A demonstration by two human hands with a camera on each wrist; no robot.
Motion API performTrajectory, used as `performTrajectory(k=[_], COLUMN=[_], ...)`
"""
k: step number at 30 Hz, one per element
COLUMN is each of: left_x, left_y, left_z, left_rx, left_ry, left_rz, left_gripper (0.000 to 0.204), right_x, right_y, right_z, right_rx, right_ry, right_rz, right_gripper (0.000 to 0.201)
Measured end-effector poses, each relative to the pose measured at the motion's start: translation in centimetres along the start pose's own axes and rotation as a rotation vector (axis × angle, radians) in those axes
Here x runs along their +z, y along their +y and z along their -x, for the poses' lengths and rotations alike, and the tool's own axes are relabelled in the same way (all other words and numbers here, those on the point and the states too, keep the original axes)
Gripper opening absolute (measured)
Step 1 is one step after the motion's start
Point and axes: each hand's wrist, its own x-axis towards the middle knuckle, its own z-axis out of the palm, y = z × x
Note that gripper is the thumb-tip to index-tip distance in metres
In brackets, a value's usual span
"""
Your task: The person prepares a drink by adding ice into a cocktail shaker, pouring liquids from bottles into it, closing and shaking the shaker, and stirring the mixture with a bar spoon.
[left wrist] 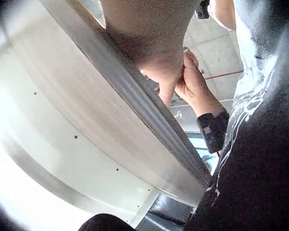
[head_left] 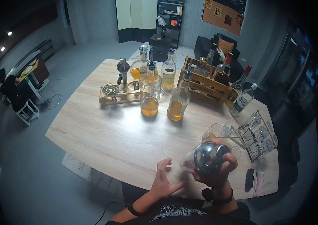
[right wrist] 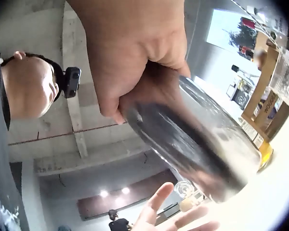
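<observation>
My right hand (head_left: 221, 176) grips a shiny metal cocktail shaker (head_left: 204, 159), tilted above the front right of the table. In the right wrist view, the fingers wrap one end of the shaker (right wrist: 202, 139) and its wider end points away. To the left, my left hand (head_left: 162, 182) is held apart from it, fingers spread and nothing in them. Those spread fingers also show below the shaker in the right wrist view. Just beyond the shaker stand clear glasses (head_left: 216, 130). In the left wrist view the left hand (left wrist: 156, 57) partly hides the right one.
Pour-spout bottles (head_left: 149, 99) stand mid-table beside a wooden bar-tool stand (head_left: 119, 98). Behind them is a wooden crate (head_left: 207, 88) of bottles. A rack of hanging glasses (head_left: 260, 135) is at right, near a dark object (head_left: 249, 180) and pink cloth (head_left: 259, 183). A person (head_left: 12, 90) sits far left.
</observation>
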Motion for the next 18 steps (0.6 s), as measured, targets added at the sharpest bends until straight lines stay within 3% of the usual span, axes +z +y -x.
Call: performTrajectory(k=[2, 6, 8, 12, 16, 18], left_x=[0.0, -0.2, -0.2, -0.2, -0.1, -0.1], left_y=[0.0, -0.2, 0.1, 0.1, 0.3, 0.8], left_z=[0.0, 0.2, 0.0, 0.0, 0.3, 0.0], left_rx=[-0.002, 0.011, 0.003, -0.003, 0.020, 0.038], left_ry=[0.010, -0.010, -0.009, -0.002, 0.010, 0.030], left_rz=[-0.003, 0.010, 0.017, 0.018, -0.003, -0.024], left_gripper=[0.122, 0.122, 0.122, 0.122, 0.120, 0.118], right_x=[-0.5, -0.7, -0.9, -0.5, 0.6, 1.3], right_y=[0.1, 0.4, 0.2, -0.4, -0.6, -0.8], right_z=[0.5, -0.4, -0.9, -0.1, -0.6, 0.3], right_rx=[0.133, 0.085, 0.059, 0.105, -0.029, -0.006], right_ry=[-0.111, -0.043, 0.007, -0.025, 0.043, 0.058], right_rz=[-0.223, -0.204, -0.035, -0.236, -0.048, -0.082], right_gripper=[0.106, 0.107, 0.106, 0.103, 0.098, 0.096])
